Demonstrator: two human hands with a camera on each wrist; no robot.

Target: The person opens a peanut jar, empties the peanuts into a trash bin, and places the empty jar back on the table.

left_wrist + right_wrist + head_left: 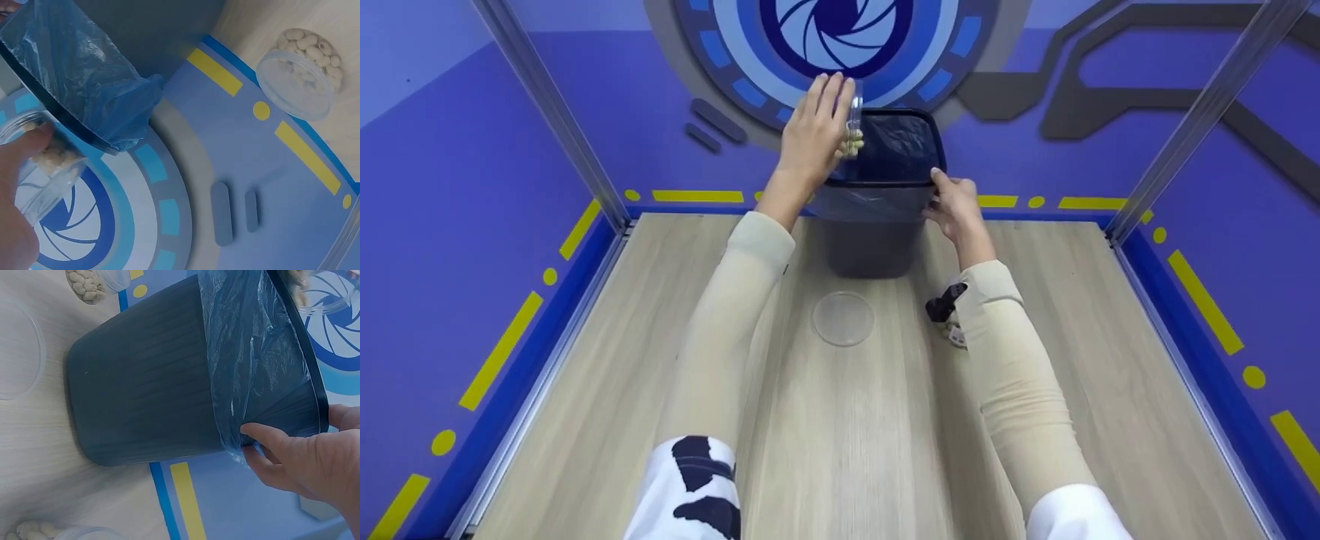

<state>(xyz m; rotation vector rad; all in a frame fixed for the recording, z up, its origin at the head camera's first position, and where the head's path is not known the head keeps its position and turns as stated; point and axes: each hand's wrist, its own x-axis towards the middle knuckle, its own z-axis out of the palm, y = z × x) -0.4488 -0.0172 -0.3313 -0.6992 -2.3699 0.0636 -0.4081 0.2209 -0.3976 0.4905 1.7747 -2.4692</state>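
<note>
- Left hand [814, 131] is up over the far left rim of the dark bin [877, 225], its grip wrapped round a clear round container [853, 120] tipped on its side.
- Pale, bean-like pieces [851, 145] show at the container's mouth, right above the bin's opening.
- Right hand [956, 206] is on the bin's right rim, grip pinching the edge where the blue liner bag [256, 354] folds over; thumb inside, fingers outside.
- The bin stands at the far edge of the wooden counter [847, 435], just in front of the blue wall.
- A clear round lid [843, 318] lies flat on the counter just in front of the bin.
- In the left wrist view, another clear container of pale pieces [301, 70] sits on the counter.
</note>
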